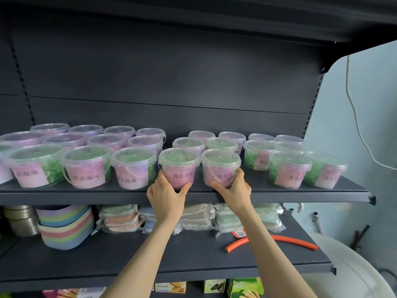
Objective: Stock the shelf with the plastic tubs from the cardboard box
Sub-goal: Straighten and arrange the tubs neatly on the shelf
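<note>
Left hand grips the base of one plastic tub, with thumb and fingers curled round its pink label. Right hand grips a second tub the same way. Both tubs stand upright at the front edge of the shelf, just beside each other. A neighbouring tub stands close to the left of the left hand. An outer tub stands right of the right hand, across a gap. Rear rows of tubs stand directly beyond the held pair. Below the hands, the lower shelf carries stacked bowls, sealed packets and an orange hose.
</note>
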Available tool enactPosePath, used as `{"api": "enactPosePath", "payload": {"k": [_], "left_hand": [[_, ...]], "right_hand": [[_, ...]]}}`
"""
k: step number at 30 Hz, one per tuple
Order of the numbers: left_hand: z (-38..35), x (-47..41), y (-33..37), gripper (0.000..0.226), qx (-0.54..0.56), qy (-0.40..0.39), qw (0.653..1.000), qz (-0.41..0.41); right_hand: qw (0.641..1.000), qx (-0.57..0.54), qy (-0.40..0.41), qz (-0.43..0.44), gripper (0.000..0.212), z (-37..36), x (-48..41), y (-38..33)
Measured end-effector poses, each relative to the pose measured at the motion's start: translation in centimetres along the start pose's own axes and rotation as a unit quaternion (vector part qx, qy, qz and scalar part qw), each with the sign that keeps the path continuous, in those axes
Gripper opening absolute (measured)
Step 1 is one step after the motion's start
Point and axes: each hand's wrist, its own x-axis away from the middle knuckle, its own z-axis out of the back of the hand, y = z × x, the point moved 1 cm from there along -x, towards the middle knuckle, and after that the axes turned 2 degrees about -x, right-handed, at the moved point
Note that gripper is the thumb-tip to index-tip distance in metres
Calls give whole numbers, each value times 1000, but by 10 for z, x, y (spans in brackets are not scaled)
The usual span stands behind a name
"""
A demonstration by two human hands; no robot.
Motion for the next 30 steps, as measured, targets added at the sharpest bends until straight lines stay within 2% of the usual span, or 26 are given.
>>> {"api": "enactPosePath", "payload": {"k": [4,8,14,16,18,21,26,30], "left_hand": [[2,0,1,86,-9,-17,1000,-5],[8,1,1,83,-38,-44,998,-25],[26,13,-18,58,-97,-120,983,-98],[35,17,-23,42,-100,-133,977,-137],[49,14,-21,25,-68,-123,978,-157],[69,2,-5,18,-25,-103,975,-195],[88,-35,33,18,43,-63,968,-240],[76,-73,54,18,29,-78,967,-240]], "right_hand": [[1000,27,-7,-9,92,-1,-1,1],[999,28,-16,-10,83,2,3,-1],[997,76,-23,3,72,13,29,-5],[993,116,-7,20,57,17,39,-8],[988,146,3,46,41,23,45,-16],[984,156,11,81,27,32,43,-38],[977,151,50,145,21,43,16,-79],[972,161,46,163,22,45,-25,-93]]}}
